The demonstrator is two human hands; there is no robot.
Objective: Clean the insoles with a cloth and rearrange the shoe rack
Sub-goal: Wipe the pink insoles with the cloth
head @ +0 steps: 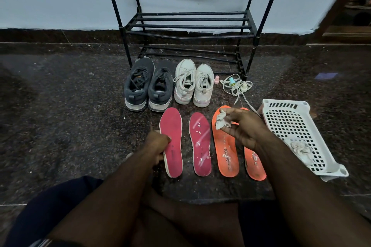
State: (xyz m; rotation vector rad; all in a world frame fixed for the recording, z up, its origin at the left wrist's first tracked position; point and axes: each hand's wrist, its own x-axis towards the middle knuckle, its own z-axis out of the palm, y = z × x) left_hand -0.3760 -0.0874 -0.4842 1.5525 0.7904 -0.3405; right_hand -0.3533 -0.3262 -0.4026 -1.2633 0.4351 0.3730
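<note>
Right hand (245, 126) is up over the orange insoles, fingers (230, 115) pinching a small crumpled cloth (221, 119), so that hand is loaded and ready to wipe. Left hand (157, 142) sits at the edge of the far-left pink insole (172, 142), fingers curled round its rim, gripping it about midway along. All four insoles lie flat on the floor (70, 126), side by side, long axes running away from the person, toes toward the shoes. The second pink insole (200, 144) lies just left of and below the cloth-holding fingers, speckled with white bits, and looks the dirtiest. The left orange insole (225, 146) is directly under the cloth; the right orange insole (254, 164) is partly hidden by the wrist. My read: the held pink one is next, and the cloth must travel leftward across two insoles to reach it, then stroke along its length. Beyond the fingers stand the dark shoes (148, 84) and white shoes (193, 83) before the bare shoe rack (190, 26); the white basket (295, 126) lies right.
</note>
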